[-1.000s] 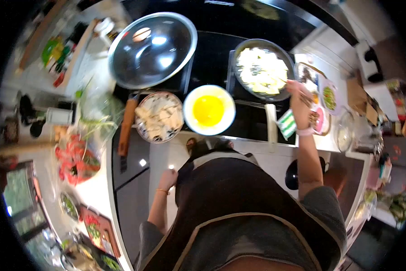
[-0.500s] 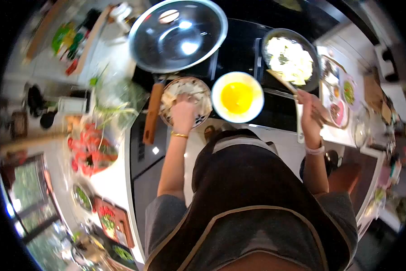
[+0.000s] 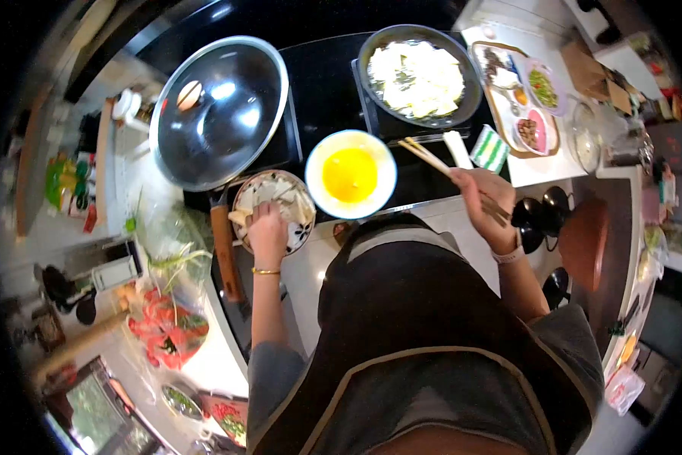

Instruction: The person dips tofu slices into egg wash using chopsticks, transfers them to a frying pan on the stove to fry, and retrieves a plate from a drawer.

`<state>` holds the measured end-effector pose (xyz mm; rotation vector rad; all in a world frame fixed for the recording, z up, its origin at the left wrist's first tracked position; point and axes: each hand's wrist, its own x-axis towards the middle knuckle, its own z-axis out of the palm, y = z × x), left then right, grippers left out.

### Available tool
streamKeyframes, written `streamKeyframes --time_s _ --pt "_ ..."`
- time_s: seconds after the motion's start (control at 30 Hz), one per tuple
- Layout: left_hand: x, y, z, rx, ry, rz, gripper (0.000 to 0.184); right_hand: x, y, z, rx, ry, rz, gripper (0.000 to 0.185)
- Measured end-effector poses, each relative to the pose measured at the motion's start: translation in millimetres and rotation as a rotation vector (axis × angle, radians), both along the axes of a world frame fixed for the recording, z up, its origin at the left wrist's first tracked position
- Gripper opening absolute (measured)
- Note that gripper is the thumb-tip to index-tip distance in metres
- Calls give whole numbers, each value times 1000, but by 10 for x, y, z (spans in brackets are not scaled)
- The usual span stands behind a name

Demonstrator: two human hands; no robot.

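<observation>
Chopsticks extend from my right hand, which is closed round them, pointing up-left beside the bowl of yellow egg liquid. My left hand is over the patterned plate of pale slices, fingers bent down onto the slices at its near side. Whether the fingers pinch a slice is hard to make out. Behind the bowl, a dark frying pan on the stove holds pale pieces spread across its base.
A large wok with a wooden handle stands at the left. At the right are a tray of ingredients and a green-striped packet. Bagged red vegetables lie on the left counter.
My left hand has gone from my side to the plate of slices. My right hand has come back from the frying pan with the chopsticks. The camera view has also shifted.
</observation>
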<state>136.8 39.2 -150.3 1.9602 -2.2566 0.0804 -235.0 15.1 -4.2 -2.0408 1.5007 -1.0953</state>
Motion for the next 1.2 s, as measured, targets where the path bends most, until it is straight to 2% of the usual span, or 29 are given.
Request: streamKeyframes --time_s 0.07,0.13,0.33,0.4,0.43,0.6,0.7,0.83,0.93,0.97,1.0,1.07,1.2 --pt "-22 60 -28 59 152 98 18 -32 1 -61 -28 -22 -6 14" --pt "-171 38 9 -81 341 20 16 -29 12 -65 30 -30 -39 14" --pt "-395 18 -39 59 369 151 15 -39 -38 -38 29 6 -36 20" --pt "-294 33 -89 -131 368 195 16 -75 -54 -46 65 11 -45 20" --pt "-216 12 -62 -26 441 301 26 -80 -67 -58 68 10 -40 20" --pt "-7 -192 -139 -116 269 204 38 -87 -106 -171 67 16 -15 18" --pt "-16 -340 -113 173 136 179 46 -41 -137 -112 30 44 24 17" --pt "123 -466 -128 278 186 69 39 -33 -169 -97 -16 66 30 12" --pt "214 -441 -196 144 314 -14 31 -45 -153 -84 -47 -12 44 10" --pt "213 -432 -224 162 333 63 30 -65 -145 -94 -58 13 36 9" --pt "242 -433 -246 74 373 19 29 -83 -137 -115 -67 35 29 9" --pt "222 -410 -88 88 487 61 28 -95 -125 -131 -78 -3 20 9" --pt "210 -437 -41 23 430 147 28 -126 -102 -113 -55 23 14 9"
